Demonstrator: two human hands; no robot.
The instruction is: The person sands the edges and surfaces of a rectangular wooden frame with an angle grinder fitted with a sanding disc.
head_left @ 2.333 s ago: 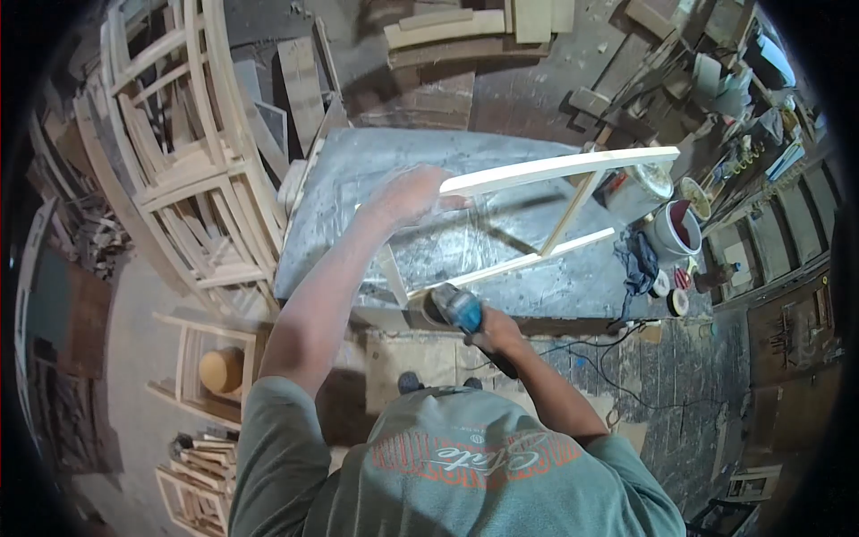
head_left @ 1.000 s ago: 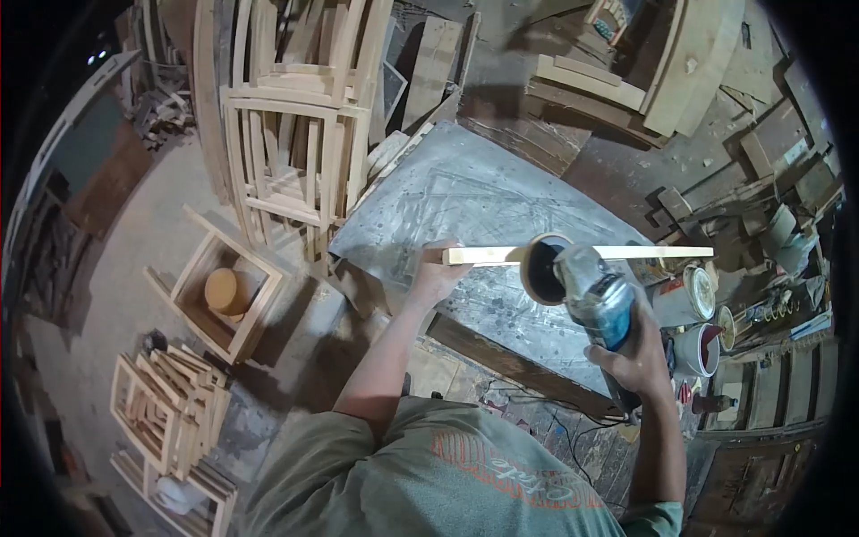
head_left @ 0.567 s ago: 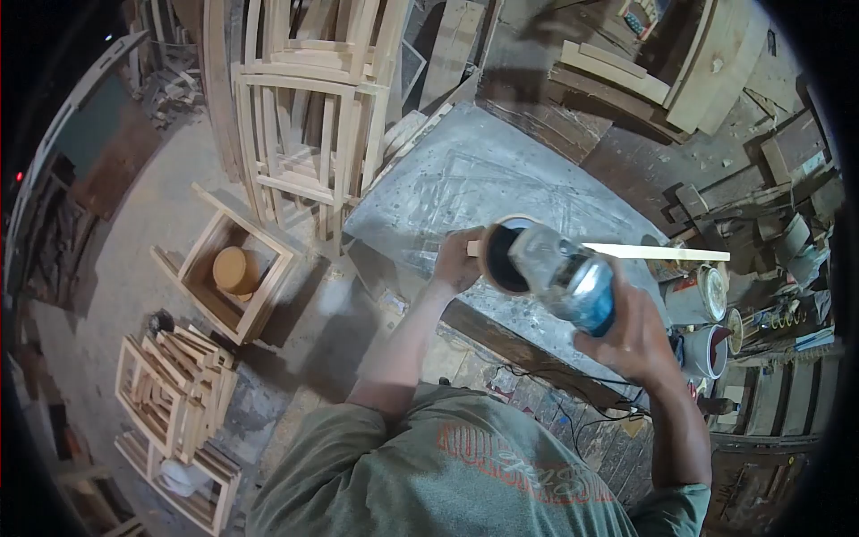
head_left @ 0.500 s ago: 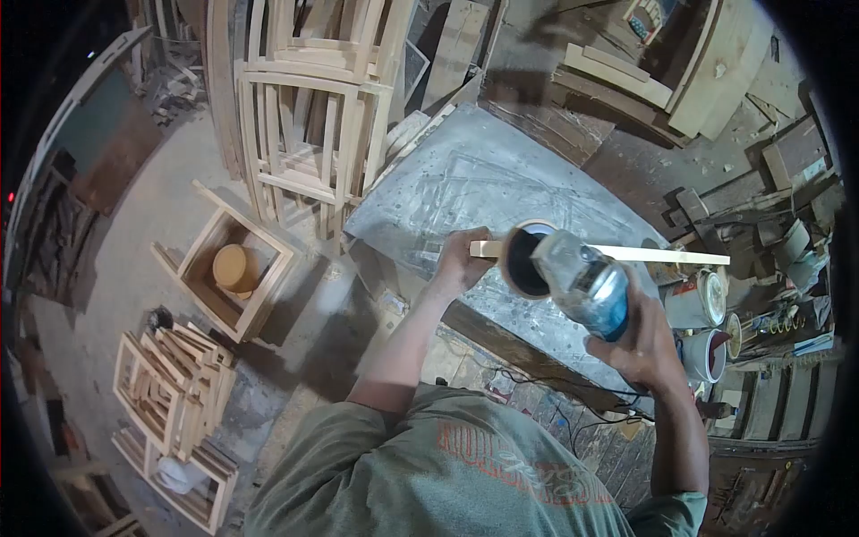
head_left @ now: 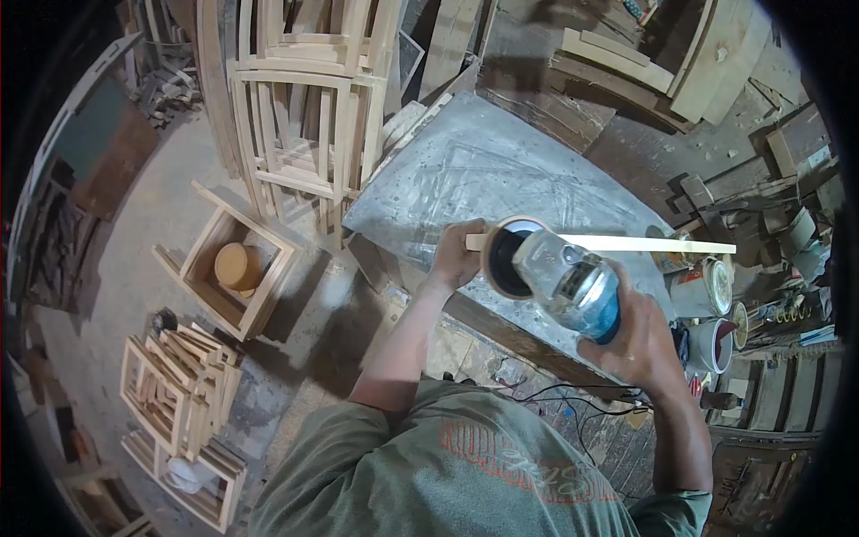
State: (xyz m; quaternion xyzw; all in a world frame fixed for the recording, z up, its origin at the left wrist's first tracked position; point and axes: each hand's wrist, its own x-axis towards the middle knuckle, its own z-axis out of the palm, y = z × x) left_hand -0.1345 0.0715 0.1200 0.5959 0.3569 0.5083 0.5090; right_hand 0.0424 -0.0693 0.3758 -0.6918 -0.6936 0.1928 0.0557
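Note:
My left hand (head_left: 459, 255) grips the near end of a pale wooden strip (head_left: 644, 243), which reaches right across the grey table top (head_left: 447, 170). My right hand (head_left: 637, 336) is wrapped round the blue rear of a power sander (head_left: 573, 282). The sander's round dark disc (head_left: 507, 259) faces left and stands on edge beside the strip, near my left hand. Whether disc and wood touch cannot be made out.
Stacked wooden frames (head_left: 335, 134) stand behind the table at left. A box-like frame with a round tub (head_left: 238, 267) and more frames (head_left: 179, 385) lie on the floor at left. Buckets (head_left: 711, 345) stand at right; cables (head_left: 573, 394) run along the near edge.
The sander and my right hand have shifted slightly left along the strip. My left hand has moved a little left and still holds the strip. The view has also shifted slightly.

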